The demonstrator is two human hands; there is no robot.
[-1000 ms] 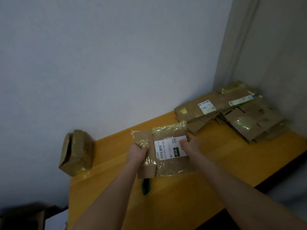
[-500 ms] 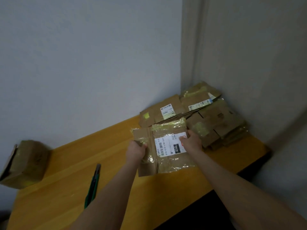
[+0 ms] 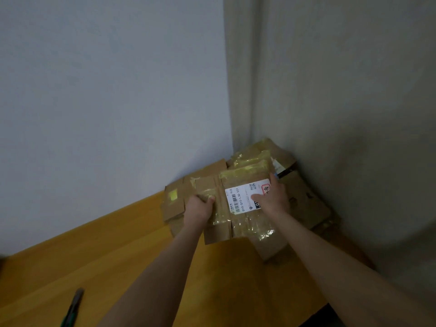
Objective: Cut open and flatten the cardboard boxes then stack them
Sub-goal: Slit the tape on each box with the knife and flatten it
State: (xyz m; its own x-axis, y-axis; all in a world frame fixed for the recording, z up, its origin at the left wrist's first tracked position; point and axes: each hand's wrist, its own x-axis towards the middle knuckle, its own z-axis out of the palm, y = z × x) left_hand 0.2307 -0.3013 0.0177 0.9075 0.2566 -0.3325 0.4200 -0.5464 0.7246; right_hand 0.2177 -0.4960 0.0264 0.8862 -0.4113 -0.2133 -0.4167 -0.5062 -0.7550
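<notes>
A flattened brown cardboard box [image 3: 238, 223] with glossy tape and a white shipping label is held over the stack of flattened boxes [image 3: 304, 204] in the corner of the wooden table [image 3: 141, 256]. My left hand [image 3: 199, 210] grips its left flap, thumb on top. My right hand [image 3: 271, 197] holds its right side, thumb pressed on the label and fingers curled round the edge. Whether the box touches the stack I cannot tell.
A green-handled utility knife [image 3: 73, 308] lies on the table at the lower left. Two walls meet in a corner right behind the stack. The table's right edge runs close below the stack.
Both hands carried the flattened box to the right, from the table's middle to over the corner stack. The uncut box at the left has left the view.
</notes>
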